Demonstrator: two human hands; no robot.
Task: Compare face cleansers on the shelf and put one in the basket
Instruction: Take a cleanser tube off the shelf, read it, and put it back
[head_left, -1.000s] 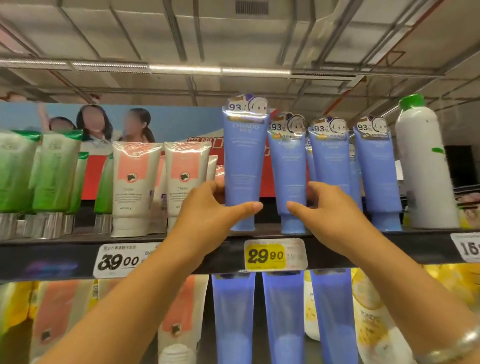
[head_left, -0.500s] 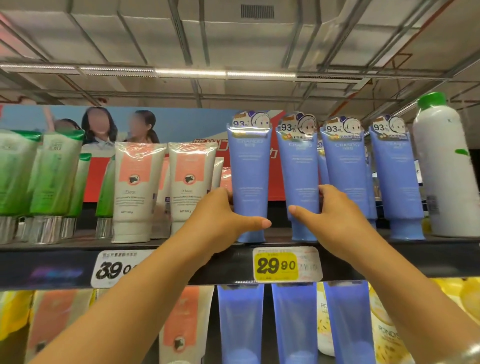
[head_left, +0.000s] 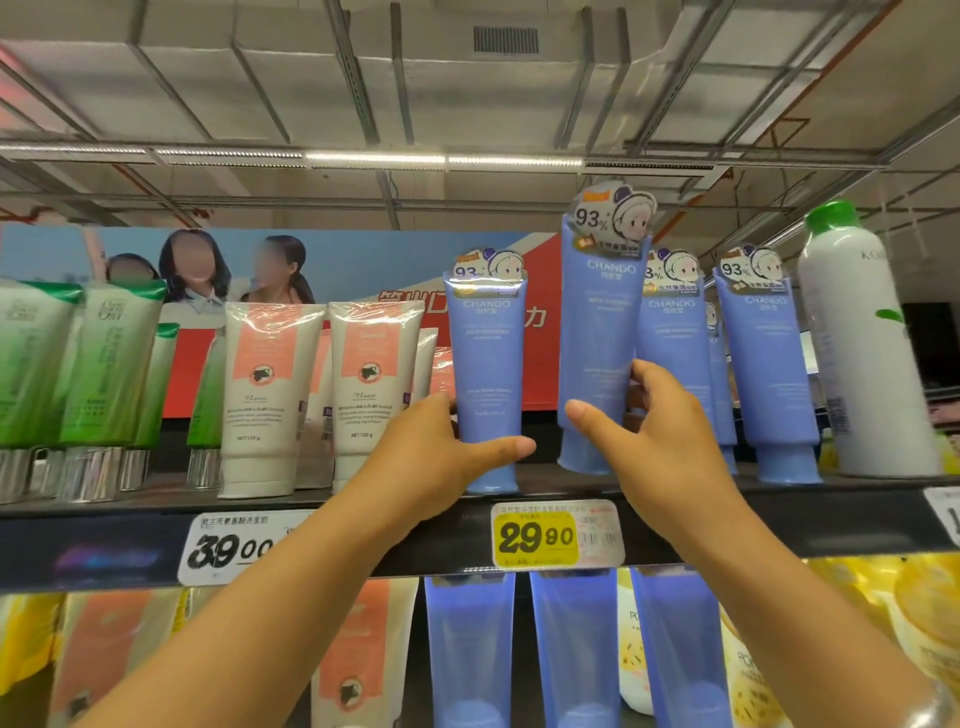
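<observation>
A row of blue Chando cleanser tubes stands on the top shelf (head_left: 857, 512). My left hand (head_left: 436, 457) grips the leftmost blue tube (head_left: 485, 364), which stands on the shelf. My right hand (head_left: 660, 441) holds a second blue tube (head_left: 597, 322), raised above its neighbours and nearer to me, its cap just off the shelf. Two more blue tubes (head_left: 763, 364) stand to the right. No basket is in view.
White-and-pink tubes (head_left: 270, 395) and green tubes (head_left: 98, 364) stand to the left. A tall white bottle with a green cap (head_left: 862, 353) stands at the right. Yellow 29.90 tag (head_left: 540, 538) and a 39.00 tag (head_left: 228, 548) hang on the shelf edge. More tubes fill the shelf below.
My right hand has lifted the second blue tube up off the shelf and toward me. My left hand keeps its grip on the first tube.
</observation>
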